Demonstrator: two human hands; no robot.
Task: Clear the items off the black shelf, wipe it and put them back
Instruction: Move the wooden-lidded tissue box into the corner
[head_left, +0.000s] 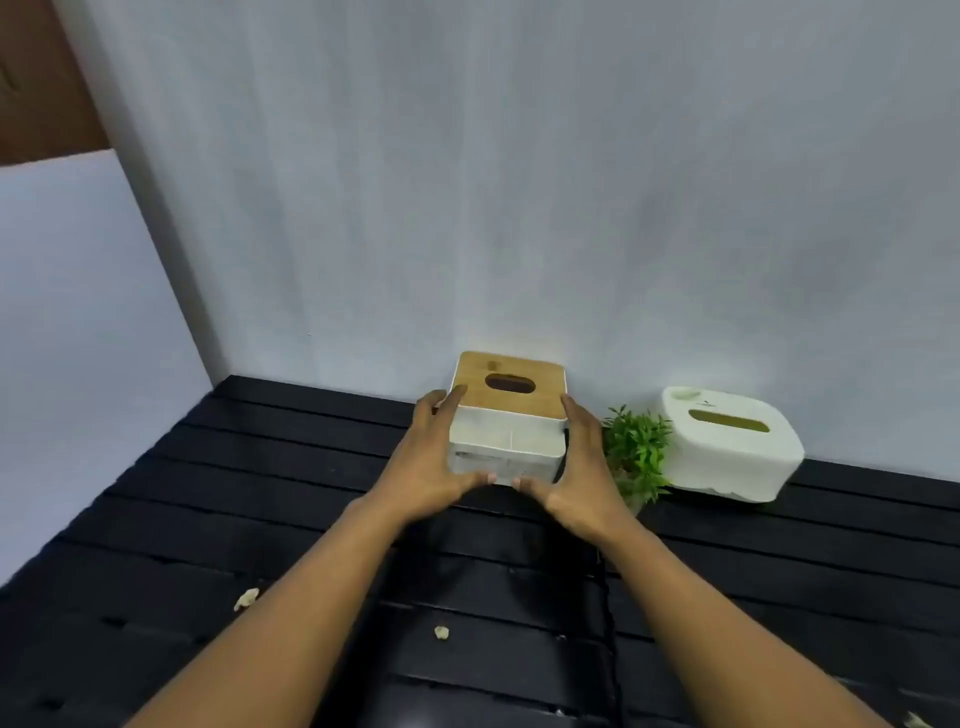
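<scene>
Both hands are clasped around the tissue box with the wooden lid (508, 415), one on each side: the left hand (428, 457) presses its palm against the box's left wall with the fingers reaching up to the lid's edge, and the right hand (576, 462) does the same on the right wall, thumbs meeting along the near bottom edge. The box is white below, its bamboo-coloured top has an oval slot, and it sits at the back edge of the black shelf (260, 519), close against the pale wall (467, 182); whether it is resting on the slats or lifted a touch, I cannot tell. Just beside the right hand stands a small green plant (636, 452), its leaves near the wrist and touching the next thing along. That is a white tissue box (730, 447) with rounded corners and a slot on top, also at the back edge, further toward the right. The shelf is made of dark slats running left to right. A few pale crumbs (245, 598) lie scattered on the slats near the front, to the left of the forearms.
</scene>
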